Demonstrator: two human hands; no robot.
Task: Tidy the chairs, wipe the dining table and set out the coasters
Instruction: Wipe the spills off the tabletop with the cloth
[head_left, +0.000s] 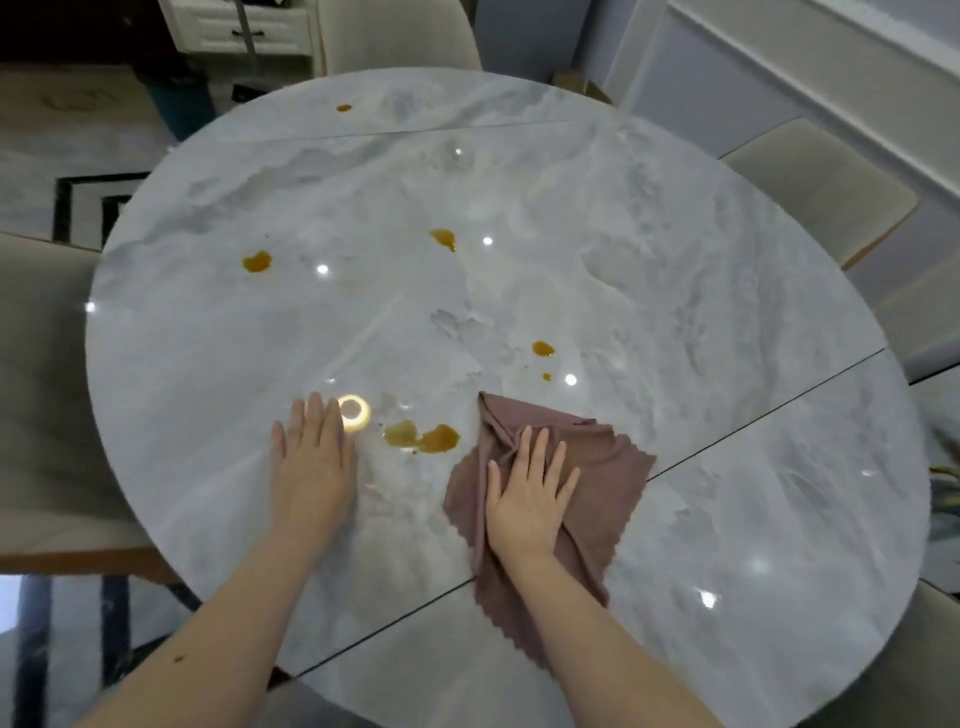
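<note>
- A round bench (675, 291) with a shiny grey-and-white marble top is seen from above, with thin dark seam lines across it.
- Small bright lamp spots are mirrored in the top, and one glowing ring (355, 412) is seen just beside the left fingertips.
- Orange-brown spills are dotted over the bench: the biggest spill (422, 436) lies between the two hands, a pair of drops (543, 349) lies just beyond the cloth, and others are seen near the middle (443, 238), to the left (257, 262) and at the far edge (343, 108).
- The left hand (311, 467) is laid flat on the bare bench, fingers straight and close together, with nothing held.
- The right hand (527, 493) is pressed flat on a brown cloth (597, 467), fingers spread a little; the cloth is rumpled and has a zigzag edge.
- Cream chairs are tucked around the bench: one at the far side (400, 31), one on the right (821, 182) and one on the left (36, 364).
- A white drawer cabinet (244, 26) is seen at the back left, and a white panelled wall (831, 67) on the right.
</note>
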